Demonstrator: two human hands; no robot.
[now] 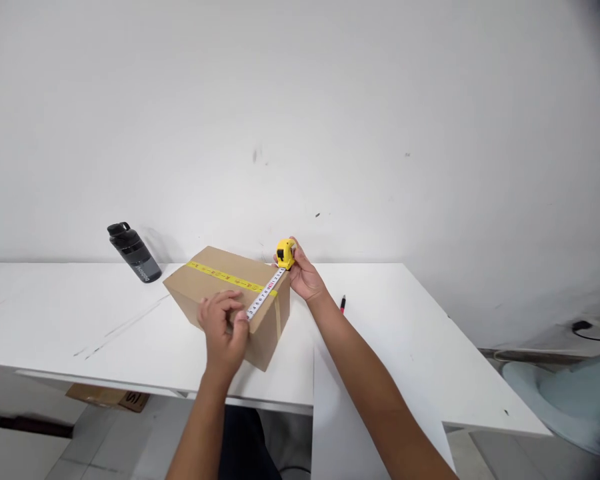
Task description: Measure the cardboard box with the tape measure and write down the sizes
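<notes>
A brown cardboard box [215,293] sealed with yellow tape sits on the white table [80,320]. My right hand [305,277] grips a yellow tape measure case [285,254] at the box's far right corner. The white measuring blade [265,293] runs along the box's top right edge toward me. My left hand [223,330] pinches the blade's free end down at the near corner of the box, fingers curled.
A black water bottle [134,253] lies tilted at the back left by the white wall. A red and black pen [343,304] lies on the table right of my right wrist. A cardboard piece [107,397] lies on the floor beneath. A pale chair [565,400] is at right.
</notes>
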